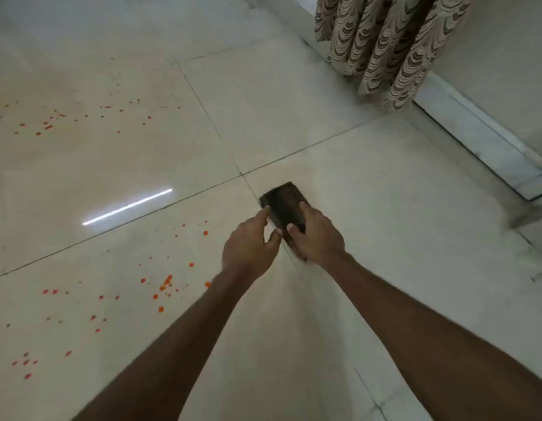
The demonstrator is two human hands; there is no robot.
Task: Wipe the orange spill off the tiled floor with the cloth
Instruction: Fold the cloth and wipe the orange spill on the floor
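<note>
Two hands on a dark flat object, spill untouched on the left.
I see my right hand [316,235] gripping the dark rectangular object [283,208], fingers curled round its edge, thumb on top; left hand [248,241] pinches its near-left edge with thumb and forefinger. Orange spill [163,287] is scattered drops on the tiled floor [385,208], near my left forearm, more drops far left. No cloth in view. Patterned curtain [388,44] hangs top right.

Glossy pale tiles [369,183], patterned curtain [391,47]
</note>
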